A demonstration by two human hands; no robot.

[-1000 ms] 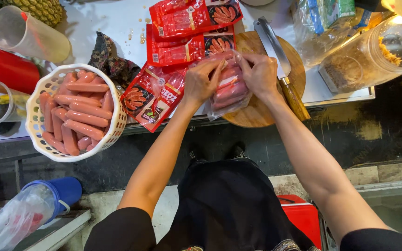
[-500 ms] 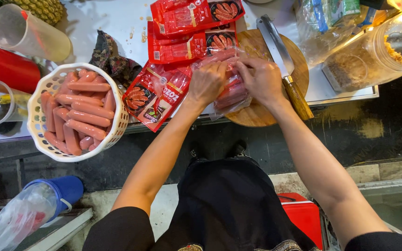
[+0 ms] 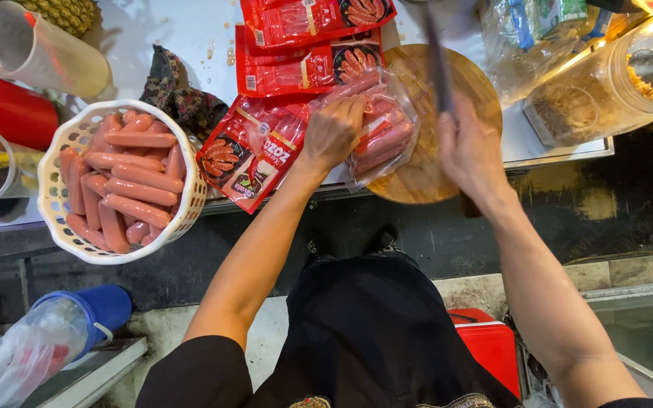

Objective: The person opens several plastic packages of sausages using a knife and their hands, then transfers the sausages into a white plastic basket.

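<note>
So the left hand [image 3: 334,134] is pressing down on a clear plastic pack of sausages [image 3: 376,125], fingers curled together over its near end. That pack sits on the left part of a round wooden cutting board [image 3: 432,170], right at the front edge of the table [image 3: 183,30]. The right hand [image 3: 468,147] has its fingers wrapped tight around the handle of a knife [image 3: 438,64], blade pointing away from the person and looking blurred, just to the right of the pack.

Left of the board there's a red sausage packet [image 3: 247,155] half hanging over the table edge, and two more red packets [image 3: 307,45] lie further back. A white plastic basket [image 3: 66,140] full of loose unwrapped sausages sits at the left, also poking past the edge. Behind it there's a clear measuring jug [image 3: 35,49] on its side, a red container [image 3: 9,109] and a dark patterned cloth [image 3: 179,94]. Off to the right, big clear jars [image 3: 606,83] with something crumbly inside.
</note>
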